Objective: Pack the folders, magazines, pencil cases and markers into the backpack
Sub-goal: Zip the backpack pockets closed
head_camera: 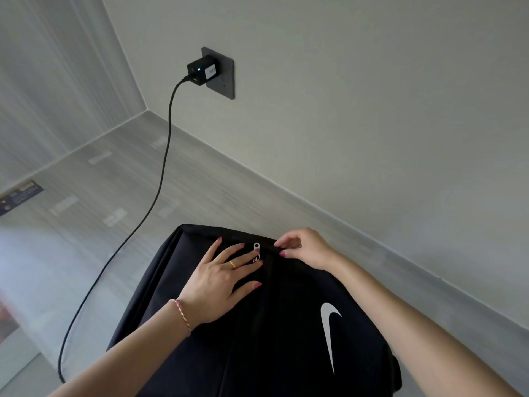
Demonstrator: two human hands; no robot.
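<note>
A black backpack [286,339] with a white swoosh logo lies on the grey wood-grain table, its top end pointing away from me. My left hand [220,282] rests flat on the backpack with fingers spread, next to two silver zipper pulls [256,250]. My right hand [303,247] pinches the black fabric at the top edge of the backpack, just right of the pulls. The zipper looks closed. No folders, magazines, pencil cases or markers show in this view.
A black charger [201,70] sits in a wall socket, and its black cable [160,179] hangs down across the table to the left of the backpack. A dark printed card [20,196] lies at the far left. The wall runs close behind the backpack.
</note>
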